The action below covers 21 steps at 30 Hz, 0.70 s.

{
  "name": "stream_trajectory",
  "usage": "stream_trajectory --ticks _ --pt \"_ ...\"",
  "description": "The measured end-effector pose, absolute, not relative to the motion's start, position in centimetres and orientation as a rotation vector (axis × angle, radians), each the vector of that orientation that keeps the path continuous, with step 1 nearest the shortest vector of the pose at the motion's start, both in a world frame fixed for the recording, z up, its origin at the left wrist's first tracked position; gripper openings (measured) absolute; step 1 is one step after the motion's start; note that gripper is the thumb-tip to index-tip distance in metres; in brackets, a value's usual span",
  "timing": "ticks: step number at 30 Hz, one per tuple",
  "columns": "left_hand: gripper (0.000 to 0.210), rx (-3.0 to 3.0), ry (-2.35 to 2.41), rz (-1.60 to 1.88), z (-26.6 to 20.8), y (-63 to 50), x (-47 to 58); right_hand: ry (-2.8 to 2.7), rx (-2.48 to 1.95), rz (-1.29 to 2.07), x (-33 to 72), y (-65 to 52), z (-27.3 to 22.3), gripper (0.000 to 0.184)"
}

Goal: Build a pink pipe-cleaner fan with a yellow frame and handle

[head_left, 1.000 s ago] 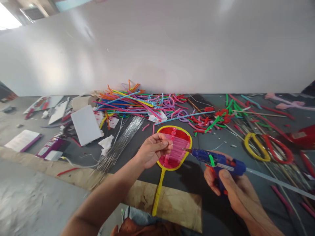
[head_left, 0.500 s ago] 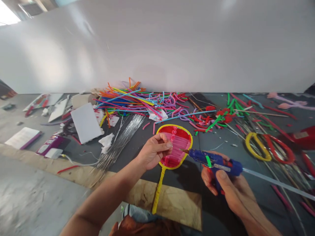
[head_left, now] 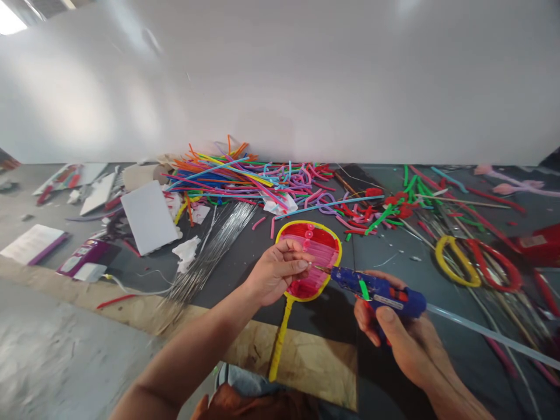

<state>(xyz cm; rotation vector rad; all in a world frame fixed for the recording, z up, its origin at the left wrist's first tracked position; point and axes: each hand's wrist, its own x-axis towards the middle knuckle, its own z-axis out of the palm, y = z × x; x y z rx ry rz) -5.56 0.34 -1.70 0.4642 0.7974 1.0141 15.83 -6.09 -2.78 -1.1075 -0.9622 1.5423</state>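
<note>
In my right hand (head_left: 394,329) is a blue hot glue gun (head_left: 380,291), a clear glue stick (head_left: 490,332) trailing from its back end. Its nozzle points left, close against the fingertips of my left hand (head_left: 282,271). That hand pinches something too small to make out, with a pale dot at the tips. Beneath both lies a paddle-shaped fan (head_left: 336,245) made of pipe cleaners, with a yellow rim and handle and a red and pink face. Small pink rounds (head_left: 308,233) run down its upper middle; my left hand hides part of the face.
Behind the fan lies a heap of coloured pipe cleaners (head_left: 236,175). Thin metal wires (head_left: 214,251), a white card (head_left: 149,217) and a purple box (head_left: 83,256) lie left. Scissors with yellow and red handles (head_left: 457,262) rest right. A white panel (head_left: 280,81) stands at the back.
The glue gun has moved slightly left, bringing its nozzle up to my left fingertips. My left hand keeps its pinch above the fan, which lies in the same place.
</note>
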Motion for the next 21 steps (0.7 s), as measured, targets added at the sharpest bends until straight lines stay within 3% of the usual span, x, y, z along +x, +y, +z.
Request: stream_trajectory --ticks 21 --pt "0.034 0.504 0.872 1.106 -2.29 0.26 -4.97 -1.003 -1.236 1.431 15.1 -6.17 -2.35 0.045"
